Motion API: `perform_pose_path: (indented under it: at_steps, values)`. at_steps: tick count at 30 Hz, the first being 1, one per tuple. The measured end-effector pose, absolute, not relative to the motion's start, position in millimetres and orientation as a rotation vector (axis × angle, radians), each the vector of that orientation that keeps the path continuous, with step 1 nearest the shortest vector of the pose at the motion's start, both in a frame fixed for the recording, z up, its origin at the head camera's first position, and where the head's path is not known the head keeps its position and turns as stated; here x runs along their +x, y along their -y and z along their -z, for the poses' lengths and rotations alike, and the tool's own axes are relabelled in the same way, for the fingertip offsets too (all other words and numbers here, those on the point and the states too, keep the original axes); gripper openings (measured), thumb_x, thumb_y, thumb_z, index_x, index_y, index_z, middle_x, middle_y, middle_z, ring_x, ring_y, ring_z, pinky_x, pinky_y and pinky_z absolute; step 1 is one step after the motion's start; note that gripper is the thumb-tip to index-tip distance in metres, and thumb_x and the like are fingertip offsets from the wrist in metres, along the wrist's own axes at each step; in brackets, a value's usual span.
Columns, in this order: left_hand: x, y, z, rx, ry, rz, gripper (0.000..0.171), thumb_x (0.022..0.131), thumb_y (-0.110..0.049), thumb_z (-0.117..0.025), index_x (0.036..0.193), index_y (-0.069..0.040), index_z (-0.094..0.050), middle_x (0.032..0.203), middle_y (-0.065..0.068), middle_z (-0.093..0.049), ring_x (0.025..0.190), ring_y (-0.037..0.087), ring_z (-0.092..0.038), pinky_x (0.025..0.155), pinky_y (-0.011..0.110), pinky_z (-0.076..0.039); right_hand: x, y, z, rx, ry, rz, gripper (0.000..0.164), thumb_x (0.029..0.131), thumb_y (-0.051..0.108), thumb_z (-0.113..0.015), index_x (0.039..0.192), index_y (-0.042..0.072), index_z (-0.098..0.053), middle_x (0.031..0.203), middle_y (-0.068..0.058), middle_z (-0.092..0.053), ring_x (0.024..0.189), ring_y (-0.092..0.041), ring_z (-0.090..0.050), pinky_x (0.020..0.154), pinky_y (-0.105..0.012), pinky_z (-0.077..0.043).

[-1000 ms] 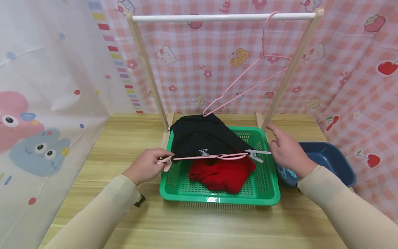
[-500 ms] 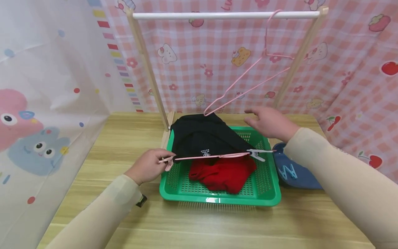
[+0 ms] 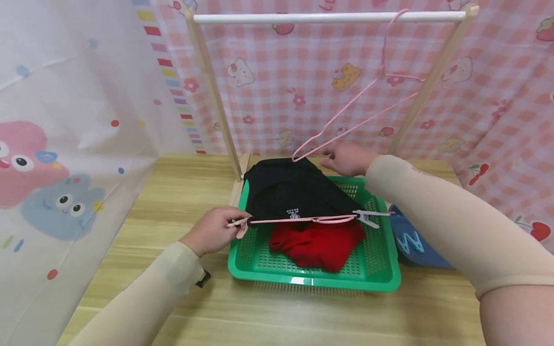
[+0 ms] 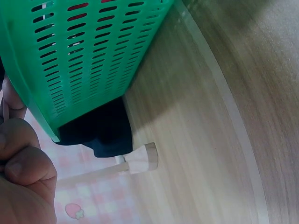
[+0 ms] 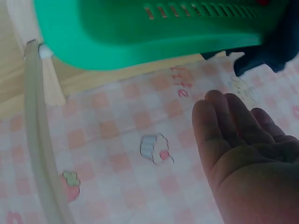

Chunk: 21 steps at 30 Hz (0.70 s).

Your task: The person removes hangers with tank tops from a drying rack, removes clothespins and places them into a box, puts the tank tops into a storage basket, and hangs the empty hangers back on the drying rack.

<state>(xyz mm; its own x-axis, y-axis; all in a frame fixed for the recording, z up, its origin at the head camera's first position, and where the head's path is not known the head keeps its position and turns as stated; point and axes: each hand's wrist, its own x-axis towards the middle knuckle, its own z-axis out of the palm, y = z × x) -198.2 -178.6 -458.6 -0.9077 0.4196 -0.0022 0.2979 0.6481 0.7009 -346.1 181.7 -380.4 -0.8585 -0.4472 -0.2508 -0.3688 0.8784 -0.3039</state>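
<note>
By the left hand (image 3: 216, 230), the crosswise lower hanger (image 3: 281, 220) is gripped at its left end; the right hand (image 3: 349, 159), extended, empty, is poised near the garment's far edge (image 3: 298, 163).

So the left hand (image 3: 215, 229) is doing a pinch, with its fingers (image 4: 30, 168) curling in tight and bunching up near the thumb. The left forearm (image 3: 144, 298) is coming in diagonally from the bottom left, wearing a pale sleeve. Meanwhile the right hand (image 3: 349, 159) is sitting farther forward, holding nothing; its palm is showing in the wrist view and four fingers are lying pretty much straight, side by side. The right forearm (image 3: 441, 221) is slanting in from the lower right, also sleeved, with bare skin showing past the sleeve's far end.
</note>
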Motion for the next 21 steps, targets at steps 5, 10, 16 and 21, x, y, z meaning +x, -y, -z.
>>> perform_pose_path:
  at_steps: [5,10,16,21]
  values:
    - [-197.8,179.7,459.3,0.599,-2.712,-1.101,0.025,0.099,-0.007,-0.061,0.114,-0.013,-0.08,0.09,-0.006,-0.072,0.082,0.013,-0.064,0.083,0.033,-0.054,-362.4,-175.0,396.1,-0.656,-2.663,0.345,0.057,0.11,0.038,-0.052,0.156,0.005,-0.049,0.159,-0.018,-0.051,0.145,-0.039,-0.051,0.119,-0.057,-0.04]
    - [-197.4,178.9,460.4,0.592,-2.713,-1.097,0.026,0.098,-0.007,-0.061,0.115,-0.013,-0.08,0.093,-0.006,-0.073,0.084,0.012,-0.064,0.085,0.034,-0.054,-366.5,-169.0,406.9,-0.572,-2.54,0.367,0.069,0.11,0.045,-0.047,0.166,0.007,-0.029,0.172,-0.017,-0.03,0.158,-0.04,-0.029,0.128,-0.057,-0.024]
    - [-197.7,179.8,460.8,0.596,-2.736,-1.089,0.024,0.099,-0.009,-0.062,0.115,-0.013,-0.08,0.094,-0.005,-0.073,0.084,0.013,-0.064,0.086,0.035,-0.055,-369.2,-160.0,414.5,-0.646,-2.513,0.34,0.069,0.109,0.038,-0.052,0.167,0.011,-0.026,0.173,-0.019,-0.025,0.161,-0.039,-0.021,0.13,-0.055,-0.019]
    - [-196.9,179.8,460.3,0.59,-2.746,-1.076,0.024,0.1,-0.01,-0.062,0.116,-0.013,-0.08,0.097,-0.004,-0.074,0.085,0.013,-0.065,0.087,0.036,-0.055,-367.9,-155.3,415.6,-0.73,-2.522,0.337,0.059,0.108,0.026,-0.056,0.162,0.01,-0.04,0.168,-0.02,-0.036,0.159,-0.04,-0.027,0.129,-0.056,-0.023]
